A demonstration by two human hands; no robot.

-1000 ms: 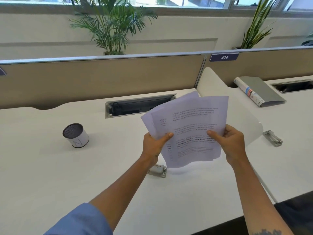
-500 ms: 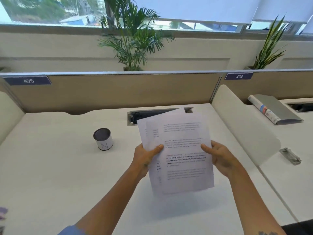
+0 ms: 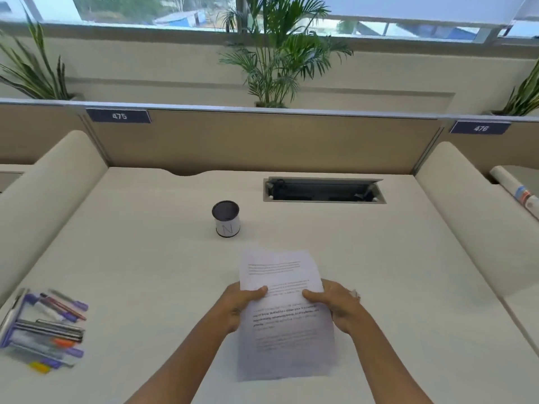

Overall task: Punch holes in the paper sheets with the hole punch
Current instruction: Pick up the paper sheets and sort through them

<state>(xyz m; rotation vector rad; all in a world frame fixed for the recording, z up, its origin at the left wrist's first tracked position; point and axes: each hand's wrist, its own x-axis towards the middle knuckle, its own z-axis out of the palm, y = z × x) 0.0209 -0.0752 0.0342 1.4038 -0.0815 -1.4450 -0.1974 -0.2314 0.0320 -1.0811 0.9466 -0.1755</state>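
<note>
Both hands hold the paper sheets point(image 3: 284, 313) above the white desk point(image 3: 151, 258), near its front middle. The left hand point(image 3: 243, 304) grips the left edge with its thumb laid across the printed face; the right hand point(image 3: 335, 306) grips the right edge the same way, the other fingers of each hidden behind the sheets. The stack looks squared up, with its top edge a little curled; how many sheets it has cannot be told, and the print is too blurred to read. The hole punch cannot be made out anywhere in this view.

Behind the sheets and well apart from them stands a small round cup point(image 3: 226, 218), white-walled with a dark top and a letter N on its side; whether anything is inside cannot be told. At the desk's left edge lies a clear organiser tray point(image 3: 17, 325) with purple ends, holding pens and markers point(image 3: 62, 309) in purple, red and orange, all smeared by motion blur. Further back, a cable box point(image 3: 323, 190) set into the desk is open and dark within.

The partition point(image 3: 262, 141) carries number plates reading 475 point(image 3: 119, 116) and 476 point(image 3: 480, 128). On the next desk to the right, a rolled paper point(image 3: 516, 191) is cut off by the frame edge. Potted plants point(image 3: 277, 53) stand behind the partition
</note>
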